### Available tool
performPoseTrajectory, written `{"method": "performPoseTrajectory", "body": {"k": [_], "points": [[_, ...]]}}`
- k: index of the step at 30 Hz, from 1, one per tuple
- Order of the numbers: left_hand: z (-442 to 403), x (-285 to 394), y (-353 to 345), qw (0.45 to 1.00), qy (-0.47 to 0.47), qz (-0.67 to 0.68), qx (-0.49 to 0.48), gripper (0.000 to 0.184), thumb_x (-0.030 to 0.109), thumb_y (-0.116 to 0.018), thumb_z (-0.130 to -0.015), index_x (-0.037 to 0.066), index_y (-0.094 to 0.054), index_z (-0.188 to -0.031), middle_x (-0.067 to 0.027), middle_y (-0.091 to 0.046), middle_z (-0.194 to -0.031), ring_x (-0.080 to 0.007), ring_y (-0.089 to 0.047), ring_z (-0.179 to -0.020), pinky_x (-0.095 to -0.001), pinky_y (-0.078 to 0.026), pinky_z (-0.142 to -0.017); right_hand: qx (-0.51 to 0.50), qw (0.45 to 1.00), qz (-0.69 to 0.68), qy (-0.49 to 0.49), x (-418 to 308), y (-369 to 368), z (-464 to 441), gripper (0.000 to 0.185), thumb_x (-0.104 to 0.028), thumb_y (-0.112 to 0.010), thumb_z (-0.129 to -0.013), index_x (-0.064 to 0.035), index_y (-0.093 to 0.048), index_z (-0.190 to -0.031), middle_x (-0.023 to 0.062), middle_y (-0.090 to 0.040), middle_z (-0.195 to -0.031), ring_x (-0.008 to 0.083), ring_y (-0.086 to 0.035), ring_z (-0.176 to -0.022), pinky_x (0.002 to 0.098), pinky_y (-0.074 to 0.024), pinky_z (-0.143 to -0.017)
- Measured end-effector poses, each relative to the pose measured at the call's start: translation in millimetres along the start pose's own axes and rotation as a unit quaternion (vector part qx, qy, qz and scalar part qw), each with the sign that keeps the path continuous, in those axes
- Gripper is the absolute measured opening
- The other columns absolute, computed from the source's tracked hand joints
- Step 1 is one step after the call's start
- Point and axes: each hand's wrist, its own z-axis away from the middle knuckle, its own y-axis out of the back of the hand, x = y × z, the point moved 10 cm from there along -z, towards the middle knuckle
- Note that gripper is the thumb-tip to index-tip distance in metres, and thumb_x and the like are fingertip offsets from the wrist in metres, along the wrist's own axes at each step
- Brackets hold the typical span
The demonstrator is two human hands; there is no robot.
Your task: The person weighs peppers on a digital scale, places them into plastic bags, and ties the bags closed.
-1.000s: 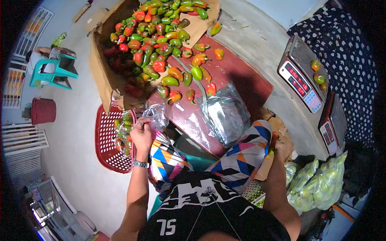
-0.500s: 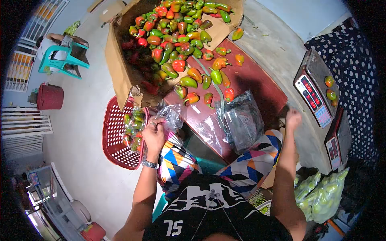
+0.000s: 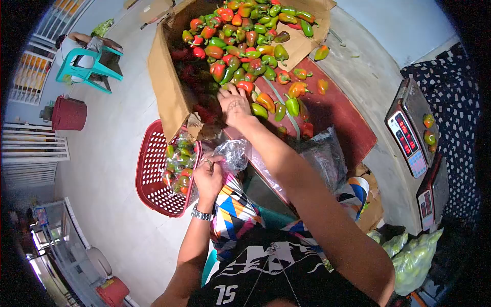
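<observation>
Clear plastic is gathered in my left hand (image 3: 208, 176), which is closed on the neck of a plastic bag (image 3: 232, 155). Just beyond it stands a red perforated basket (image 3: 148, 171) with bagged peppers (image 3: 180, 163) inside. My right hand (image 3: 235, 106) lies at the near edge of the pepper pile, palm down and fingers stretched out over it. A red pepper (image 3: 246, 86) is beside its fingertips. The heap of red and green bell peppers (image 3: 255, 38) spreads from an opened cardboard box (image 3: 169, 82) onto a dark red surface (image 3: 353, 120).
Two digital scales (image 3: 406, 138) stand at the right, the farther one with peppers on its plate. Bags of green produce (image 3: 417, 261) are at lower right. A folded plastic packet (image 3: 327, 156) lies under my right forearm. A person sits on a teal chair (image 3: 84, 59) at far left.
My right hand has swung from the right side across to the peppers by the box. My left hand keeps hold of the plastic bag near the basket. The whole view has shifted slightly.
</observation>
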Motion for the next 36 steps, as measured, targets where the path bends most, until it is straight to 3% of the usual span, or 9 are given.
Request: {"method": "performPoseTrajectory", "body": {"k": [2,6,21,24,27,28,31,35,36], "points": [[0,2,1,1.000,-0.012,-0.001,0.005,0.023,-0.003,-0.057,-0.082,0.000,-0.076,-0.094,-0.0216,-0.073,-0.103,-0.0319,-0.071,-0.104,-0.0377,-0.052,-0.096,-0.033,0.999,0.018,0.002,4,-5,1,0.060,-0.012,-0.068,-0.079,-0.0114,-0.060,-0.138,0.0066,-0.055,-0.146,0.0313,-0.043,-0.140,0.0480,-0.0304,-0.118],[-1,-8,-4,1.000,0.017,0.010,-0.007,0.022,-0.003,-0.058,-0.082,0.002,-0.076,-0.094,-0.0214,-0.073,-0.104,-0.0322,-0.071,-0.103,-0.0378,-0.053,-0.095,0.052,0.998,-0.027,0.034,17,1,17,0.048,-0.008,-0.049,-0.091,-0.0121,-0.062,-0.137,0.0052,-0.059,-0.144,0.0303,-0.041,-0.144,0.0474,-0.0240,-0.122],[0,-2,0,1.000,0.013,-0.007,0.004,0.020,0.000,-0.058,-0.085,0.003,-0.076,-0.094,-0.0190,-0.074,-0.103,-0.0311,-0.072,-0.098,-0.0358,-0.054,-0.090,0.010,0.998,-0.049,0.032,18,6,25,0.068,-0.011,-0.067,-0.076,-0.0106,-0.057,-0.143,0.0059,-0.055,-0.149,0.0318,-0.039,-0.145,0.0483,-0.0231,-0.123],[0,1,-1,1.000,0.012,0.001,0.002,0.020,0.001,-0.058,-0.086,0.003,-0.077,-0.094,-0.0197,-0.073,-0.103,-0.0308,-0.072,-0.099,-0.0361,-0.054,-0.089,0.039,0.996,-0.057,0.048,16,20,23,0.060,-0.012,-0.068,-0.076,-0.0086,-0.060,-0.136,0.0096,-0.061,-0.136,0.0336,-0.049,-0.132,0.0478,-0.0328,-0.117],[0,3,-1,1.000,0.000,-0.018,0.003,0.021,0.001,-0.058,-0.086,0.003,-0.077,-0.095,-0.0187,-0.074,-0.100,-0.0283,-0.073,-0.091,-0.0355,-0.055,-0.083,0.171,0.960,-0.221,0.022,34,39,7,0.048,-0.011,-0.066,-0.078,-0.0063,-0.063,-0.126,0.0135,-0.062,-0.119,0.0350,-0.056,-0.116,0.0480,-0.0452,-0.103],[-1,6,-2,1.000,0.023,-0.009,-0.013,0.021,0.001,-0.058,-0.087,0.003,-0.077,-0.096,-0.0173,-0.074,-0.095,-0.0252,-0.072,-0.081,-0.0343,-0.055,-0.076,0.266,0.932,-0.247,0.021,35,55,-1,0.042,-0.012,-0.066,-0.080,-0.0049,-0.062,-0.121,0.0160,-0.061,-0.109,0.0361,-0.058,-0.105,0.0490,-0.0513,-0.089],[0,8,-6,0.999,0.037,0.022,-0.017,0.021,-0.001,-0.057,-0.087,0.002,-0.077,-0.096,-0.0163,-0.074,-0.095,-0.0236,-0.071,-0.080,-0.0326,-0.054,-0.075,0.274,0.932,-0.237,-0.019,27,73,-57,0.048,-0.021,-0.072,-0.084,-0.0101,-0.059,-0.128,0.0146,-0.059,-0.126,0.0365,-0.061,-0.114,0.0479,-0.0522,-0.096],[0,-4,-17,0.996,0.067,0.041,-0.047,0.020,-0.002,-0.058,-0.088,0.002,-0.076,-0.094,-0.0160,-0.074,-0.104,-0.0251,-0.073,-0.092,-0.0328,-0.055,-0.083,0.097,0.948,-0.277,-0.121,23,29,-149,0.080,-0.032,-0.075,-0.083,-0.0116,-0.038,-0.151,0.0195,-0.047,-0.149,0.0418,-0.052,-0.131,0.0497,-0.0467,-0.107],[-2,2,-18,0.999,0.012,0.020,-0.039,0.019,-0.001,-0.059,-0.088,0.002,-0.077,-0.094,-0.0165,-0.074,-0.104,-0.0257,-0.073,-0.097,-0.0337,-0.055,-0.085,0.098,0.939,-0.298,-0.143,22,22,-162,0.077,-0.031,-0.075,-0.083,-0.0102,-0.040,-0.148,0.0208,-0.048,-0.147,0.0424,-0.053,-0.129,0.0502,-0.0475,-0.106]]}}
